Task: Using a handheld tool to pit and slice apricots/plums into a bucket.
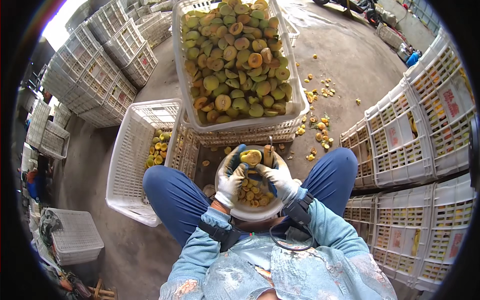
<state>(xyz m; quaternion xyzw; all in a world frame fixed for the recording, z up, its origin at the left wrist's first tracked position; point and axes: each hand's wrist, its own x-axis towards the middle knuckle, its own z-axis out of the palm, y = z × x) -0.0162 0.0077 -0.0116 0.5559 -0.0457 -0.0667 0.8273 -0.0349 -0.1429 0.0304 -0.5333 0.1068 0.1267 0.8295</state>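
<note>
My left hand (231,178), in a white and blue work glove, grips a yellow-green fruit half (250,157) above a white bucket (257,216). My right hand (277,176), gloved alike, is closed around a tool's wooden handle (268,155) with a curved metal end, close beside the fruit. Fruit pieces (255,193) lie inside the bucket, under both hands. Beyond it, a white plastic crate (242,125) heaped with halved green and orange stone fruit rests on another crate. Part of the tool is hidden by the right hand.
An open white crate (127,150) with some fruit halves stands at the left. Stacked fruit-filled crates (399,138) line the right. More stacked crates (90,75) stand at the upper left. Fruit scraps (322,92) litter the concrete floor. My knees flank the bucket.
</note>
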